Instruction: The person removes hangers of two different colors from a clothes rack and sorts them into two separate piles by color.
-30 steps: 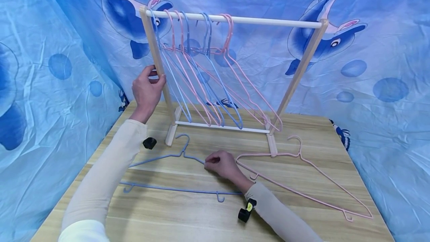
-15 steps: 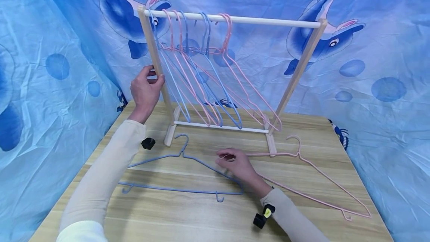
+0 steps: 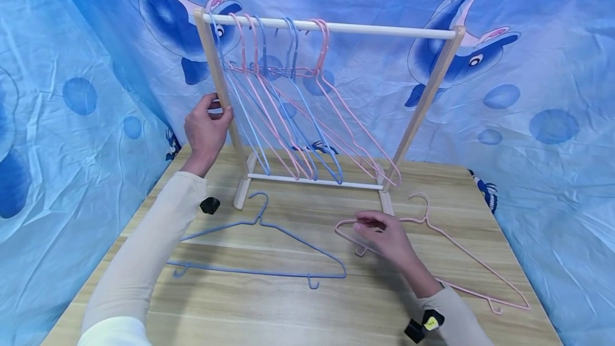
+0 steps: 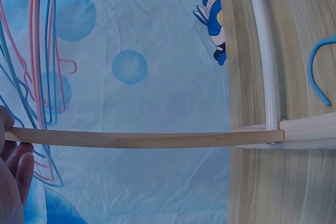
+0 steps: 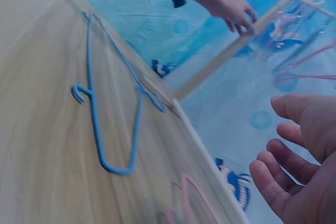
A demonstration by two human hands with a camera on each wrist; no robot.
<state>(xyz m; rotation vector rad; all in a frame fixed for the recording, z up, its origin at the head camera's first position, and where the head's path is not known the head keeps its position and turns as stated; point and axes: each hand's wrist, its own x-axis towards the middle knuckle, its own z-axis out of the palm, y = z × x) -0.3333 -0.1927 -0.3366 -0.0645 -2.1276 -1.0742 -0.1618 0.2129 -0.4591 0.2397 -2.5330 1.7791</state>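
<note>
A clothes rack with wooden posts and a white top rail stands on the table. My left hand grips its left post between thumb and fingers, partway up. Over the near-left end of a pink clothes hanger lying on the table is my right hand, fingers loosely bent and holding nothing, as the right wrist view also shows. Left of it a blue clothes hanger lies flat, its left end hidden by my left sleeve.
Several pink and blue hangers hang from the left and middle of the rail. A white lower bar joins the rack's feet. Blue dolphin-print cloth surrounds the wooden table.
My right hand has moved right, off the blue hanger's shoulder and across to the pink hanger on the table. The left hand stays on the post.
</note>
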